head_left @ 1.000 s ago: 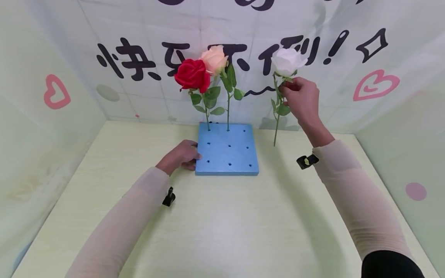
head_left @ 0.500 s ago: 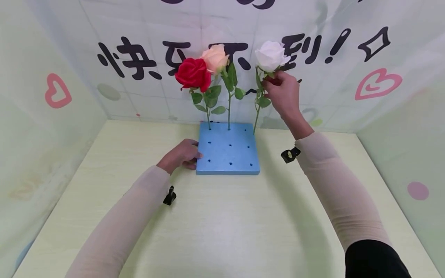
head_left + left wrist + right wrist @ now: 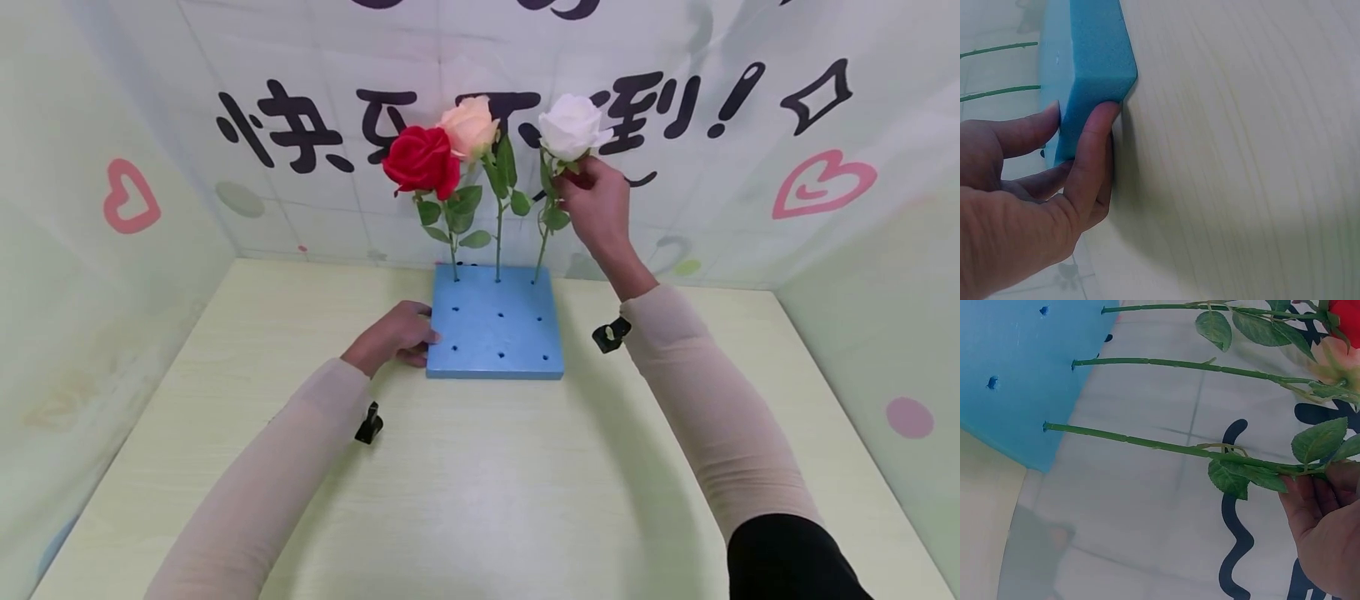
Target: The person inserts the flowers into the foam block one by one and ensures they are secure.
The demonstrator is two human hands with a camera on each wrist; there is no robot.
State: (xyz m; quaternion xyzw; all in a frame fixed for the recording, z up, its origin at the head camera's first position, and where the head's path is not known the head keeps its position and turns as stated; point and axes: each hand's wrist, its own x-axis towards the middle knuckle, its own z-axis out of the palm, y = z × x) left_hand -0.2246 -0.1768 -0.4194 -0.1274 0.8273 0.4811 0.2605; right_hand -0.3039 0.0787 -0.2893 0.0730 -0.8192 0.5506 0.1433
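A blue foam block with rows of small holes lies on the table. My left hand grips its left edge, thumb on the top face and fingers along the side, as the left wrist view shows. High on its stem, just below the bloom, my right hand pinches a white rose. The lower end of that green stem meets the back right hole of the block. A red rose and a peach rose stand in the back left and back middle holes.
The pale wooden table reaches forward to a printed backdrop with black lettering. Fabric walls with hearts and dots flank both sides. Several unfilled holes show in the block's middle and front rows.
My right hand has carried the white rose leftward from beside the block, and its stem end now meets the back right hole. My left hand has stayed on the block's edge.
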